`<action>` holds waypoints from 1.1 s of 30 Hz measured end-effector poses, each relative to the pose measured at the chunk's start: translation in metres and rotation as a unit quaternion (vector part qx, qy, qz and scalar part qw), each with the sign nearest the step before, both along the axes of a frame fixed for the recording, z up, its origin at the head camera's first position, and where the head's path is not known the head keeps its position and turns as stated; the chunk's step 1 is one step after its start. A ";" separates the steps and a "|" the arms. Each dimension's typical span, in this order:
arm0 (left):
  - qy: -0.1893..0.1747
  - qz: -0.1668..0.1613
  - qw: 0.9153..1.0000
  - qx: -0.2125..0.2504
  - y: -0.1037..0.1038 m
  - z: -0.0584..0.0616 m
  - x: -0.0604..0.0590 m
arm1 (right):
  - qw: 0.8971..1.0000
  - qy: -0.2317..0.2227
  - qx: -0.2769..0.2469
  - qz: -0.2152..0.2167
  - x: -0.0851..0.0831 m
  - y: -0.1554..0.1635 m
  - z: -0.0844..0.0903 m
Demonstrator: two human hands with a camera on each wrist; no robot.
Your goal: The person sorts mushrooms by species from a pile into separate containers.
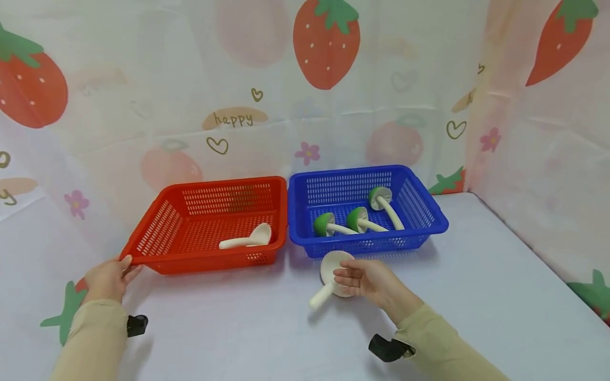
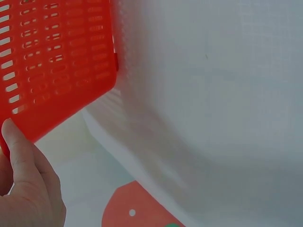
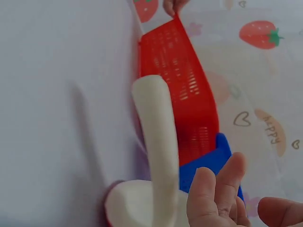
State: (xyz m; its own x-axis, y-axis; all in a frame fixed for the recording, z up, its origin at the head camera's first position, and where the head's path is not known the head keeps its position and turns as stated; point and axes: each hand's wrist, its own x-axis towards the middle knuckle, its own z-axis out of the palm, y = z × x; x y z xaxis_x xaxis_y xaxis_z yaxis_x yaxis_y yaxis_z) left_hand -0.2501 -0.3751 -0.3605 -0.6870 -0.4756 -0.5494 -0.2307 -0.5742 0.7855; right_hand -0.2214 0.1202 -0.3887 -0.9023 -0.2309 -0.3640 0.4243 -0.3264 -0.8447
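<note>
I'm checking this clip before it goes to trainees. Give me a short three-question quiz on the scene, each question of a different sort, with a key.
1. True or false: the red basket holds three green-capped mushrooms.
2. Which hand holds the white mushroom outside the baskets? A) left hand B) right hand C) neither
3. Fill in: the left hand grips the near left corner of the ____ basket.

Key
1. False: the three green-capped mushrooms lie in the blue basket; the red one holds a single white mushroom.
2. B
3. red
</note>
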 end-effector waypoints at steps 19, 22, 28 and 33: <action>-0.016 -0.004 1.000 -0.009 -0.001 0.001 0.001 | 0.995 -0.020 -0.013 0.097 0.019 0.004 -0.033; -0.023 -0.006 1.000 -0.017 -0.001 0.001 -0.001 | 0.995 -0.035 -0.016 0.094 0.020 -0.001 -0.035; -0.024 -0.003 1.000 -0.014 0.000 0.002 -0.002 | 0.995 -0.048 -0.039 0.078 0.019 -0.013 -0.040; -0.026 0.001 1.000 -0.013 0.003 0.003 0.000 | 0.996 -0.058 -0.059 0.045 0.018 -0.023 -0.042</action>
State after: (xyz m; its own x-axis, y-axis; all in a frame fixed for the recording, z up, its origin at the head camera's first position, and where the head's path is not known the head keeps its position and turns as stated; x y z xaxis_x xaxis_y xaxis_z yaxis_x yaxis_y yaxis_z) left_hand -0.2505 -0.3722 -0.3571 -0.6575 -0.4909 -0.5716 -0.2704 -0.5544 0.7871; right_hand -0.2029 0.0971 -0.4307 -0.8297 -0.3561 -0.4299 0.5484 -0.3765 -0.7466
